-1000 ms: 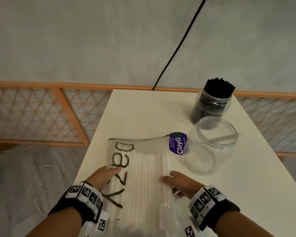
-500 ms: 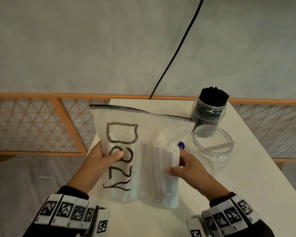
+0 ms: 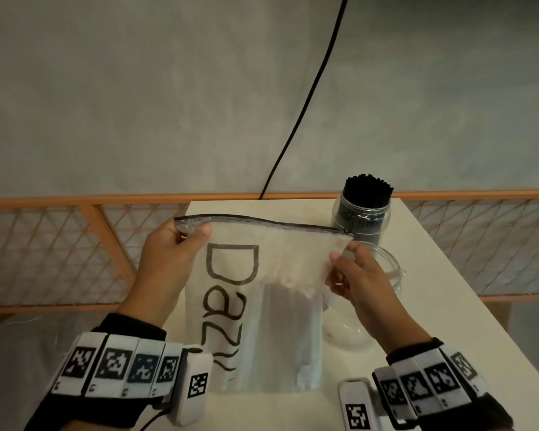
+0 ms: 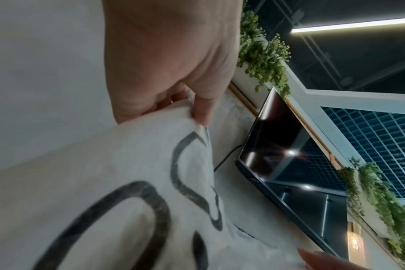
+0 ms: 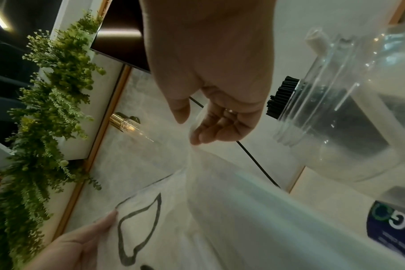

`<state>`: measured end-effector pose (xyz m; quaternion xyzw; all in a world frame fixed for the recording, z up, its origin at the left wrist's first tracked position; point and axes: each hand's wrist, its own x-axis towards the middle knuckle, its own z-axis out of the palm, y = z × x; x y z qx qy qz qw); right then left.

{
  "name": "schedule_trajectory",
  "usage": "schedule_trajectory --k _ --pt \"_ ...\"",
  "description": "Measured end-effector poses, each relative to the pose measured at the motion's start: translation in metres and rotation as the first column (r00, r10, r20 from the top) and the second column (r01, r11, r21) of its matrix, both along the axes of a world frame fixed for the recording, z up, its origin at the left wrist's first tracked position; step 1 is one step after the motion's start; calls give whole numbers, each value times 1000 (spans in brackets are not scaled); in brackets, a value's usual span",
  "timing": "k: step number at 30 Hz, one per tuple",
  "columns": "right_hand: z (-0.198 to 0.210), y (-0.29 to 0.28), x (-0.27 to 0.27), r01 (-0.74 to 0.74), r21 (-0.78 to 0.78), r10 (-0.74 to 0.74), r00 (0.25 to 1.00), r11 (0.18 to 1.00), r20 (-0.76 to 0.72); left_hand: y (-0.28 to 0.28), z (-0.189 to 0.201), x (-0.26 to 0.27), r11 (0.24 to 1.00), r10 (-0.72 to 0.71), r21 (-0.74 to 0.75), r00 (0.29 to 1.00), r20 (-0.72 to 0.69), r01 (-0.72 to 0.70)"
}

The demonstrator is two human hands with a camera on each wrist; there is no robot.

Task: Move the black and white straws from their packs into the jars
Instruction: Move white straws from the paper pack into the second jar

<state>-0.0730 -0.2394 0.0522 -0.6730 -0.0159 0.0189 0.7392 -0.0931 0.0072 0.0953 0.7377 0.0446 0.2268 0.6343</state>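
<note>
Pack (image 3: 262, 275) stands upright between both hands, bottom edge down at the table (image 3: 448, 306), zip edge on top running across from one hand to the other.

Left hand (image 3: 168, 259): thumb and fingers pinch the top corner on its side, thumb on the near face. Right hand (image 3: 358, 281): fingers curled on the opposite top corner, just under the zip; the exact pinch is partly blurred in the wrist view, but it has hold of the film.

White straws (image 3: 290, 331) sit low inside the pack, long axis vertical, below both hands and nearer the right one. They look like a pale, tightly packed bundle through frosted film with black lettering.

Key relation: the empty clear jar (image 3: 392, 269) sits just beyond the right hand, partly hidden by it and the pack. My read is that the zip needs opening first; whether it's sealed I can't tell.

Black straws (image 3: 367, 188) already stand upright in the far jar (image 3: 360, 219), past the right hand.
</note>
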Motion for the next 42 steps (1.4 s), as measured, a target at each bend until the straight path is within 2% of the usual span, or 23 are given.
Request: schedule_trajectory --k 4,8,13,19,21,23,26,27,30,32,34,36,38,40,42 --pt "23 -11 5 -18 -7 18 999 1000 33 -11 13 0 1000 28 6 999 -17 -28" --pt "33 -23 9 -5 -81 9 999 997 51 -30 26 -1 1000 8 -21 1000 -4 -8" --pt "27 -44 16 214 -176 -214 977 961 19 -62 53 -6 995 -93 51 991 98 88" --pt "40 -71 19 197 -47 -197 980 979 -6 -89 81 -9 982 -161 129 969 186 139" --pt "48 -79 17 189 -55 -186 981 980 52 -87 82 -10 990 -108 113 975 196 88" --pt "53 -86 13 167 -75 -158 981 983 110 -78 76 -9 999 4 41 982 189 -12" --pt "56 -87 3 84 -154 -58 984 985 166 -60 56 -1 976 211 -78 974 83 -205" --pt "55 -84 1 54 -205 -18 985 977 172 -57 49 2 959 276 -77 960 44 -272" --pt "48 -77 -3 29 -301 23 985 953 170 -65 32 4 893 439 113 899 3 -436" --pt "45 -75 -5 41 -322 16 985 946 173 -83 27 2 849 451 307 893 0 -429" --pt "45 -75 -6 49 -321 9 984 946 176 -110 25 -4 786 422 496 906 7 -370" --pt "48 -75 -9 53 -301 5 982 952 186 -140 26 -12 736 311 615 948 63 -282" --pt "52 -73 -12 59 -308 10 976 950 218 -164 27 -17 732 74 670 992 99 -121" --pt "55 -72 -15 75 -352 22 964 933 264 -176 27 -16 732 -144 676 989 35 83" --pt "57 -72 -18 104 -379 19 951 920 308 -179 26 -12 727 -229 661 973 -24 187"
